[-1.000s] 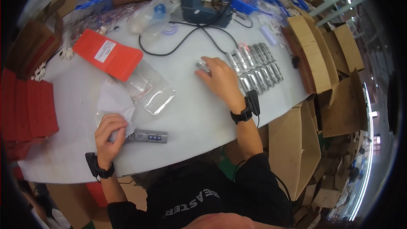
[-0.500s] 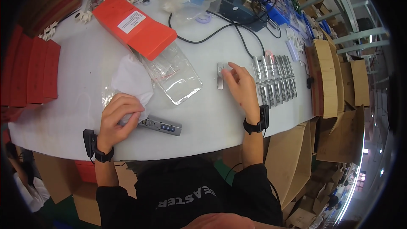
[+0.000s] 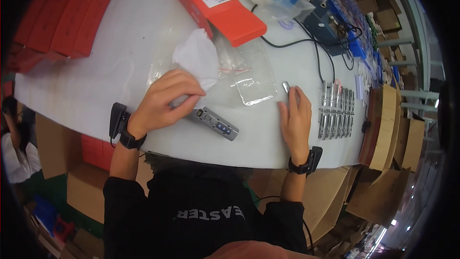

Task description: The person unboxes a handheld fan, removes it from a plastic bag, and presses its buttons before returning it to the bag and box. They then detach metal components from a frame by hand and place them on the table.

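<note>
My left hand [image 3: 165, 101] is closed on a white cloth [image 3: 197, 59] and rests on the near end of a grey stick-shaped device with blue buttons [image 3: 214, 123] lying on the white table [image 3: 120, 52]. My right hand [image 3: 295, 121] lies palm down on the table, its fingers on a small silver device [image 3: 286, 88]. It sits just left of a row of several similar silver devices [image 3: 336, 109]. A clear plastic bag [image 3: 247, 73] lies between my hands.
A long red box [image 3: 215, 4] lies beyond the bag, and a stack of red boxes [image 3: 62, 17] stands at the far left. A blue unit with black cables [image 3: 326, 26] is at the back right. Cardboard boxes [image 3: 383, 129] flank the right edge.
My view has swung down and left. My right hand has drawn one silver device away from the row toward the middle. My left hand stays on the cloth and grey device.
</note>
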Demonstrator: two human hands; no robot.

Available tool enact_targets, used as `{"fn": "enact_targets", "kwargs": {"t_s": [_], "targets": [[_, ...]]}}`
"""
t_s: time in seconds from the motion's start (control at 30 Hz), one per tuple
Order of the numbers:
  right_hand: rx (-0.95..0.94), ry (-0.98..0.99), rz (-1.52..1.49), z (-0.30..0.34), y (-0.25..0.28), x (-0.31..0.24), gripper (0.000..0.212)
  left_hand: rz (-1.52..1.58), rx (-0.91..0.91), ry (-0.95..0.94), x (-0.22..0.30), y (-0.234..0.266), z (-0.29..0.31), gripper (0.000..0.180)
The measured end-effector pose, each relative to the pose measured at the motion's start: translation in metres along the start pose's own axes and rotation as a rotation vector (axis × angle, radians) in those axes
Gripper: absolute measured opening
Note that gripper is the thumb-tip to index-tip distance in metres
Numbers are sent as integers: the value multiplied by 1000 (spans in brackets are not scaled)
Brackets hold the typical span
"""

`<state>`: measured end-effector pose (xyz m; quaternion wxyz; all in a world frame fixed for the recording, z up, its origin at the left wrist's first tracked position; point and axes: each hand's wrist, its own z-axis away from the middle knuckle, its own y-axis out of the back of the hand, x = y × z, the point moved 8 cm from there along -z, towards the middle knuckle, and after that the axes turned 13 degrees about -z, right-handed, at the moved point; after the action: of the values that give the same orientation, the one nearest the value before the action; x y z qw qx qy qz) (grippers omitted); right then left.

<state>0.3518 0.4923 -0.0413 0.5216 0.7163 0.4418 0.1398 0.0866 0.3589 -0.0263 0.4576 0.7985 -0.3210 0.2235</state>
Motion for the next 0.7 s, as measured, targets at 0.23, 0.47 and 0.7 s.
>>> {"fn": "enact_targets", "kwargs": {"t_s": [0.23, 0.47, 0.7], "targets": [[16, -265, -245, 12, 2, 20, 27, 34, 33, 51, -1, 1, 5, 13], [203, -82, -430, 28, 42, -78, 28, 49, 70, 94, -3, 3, 6, 9], [-29, 120, -513, 2, -8, -161, 31, 31, 60, 75, -6, 1, 9, 12]]}}
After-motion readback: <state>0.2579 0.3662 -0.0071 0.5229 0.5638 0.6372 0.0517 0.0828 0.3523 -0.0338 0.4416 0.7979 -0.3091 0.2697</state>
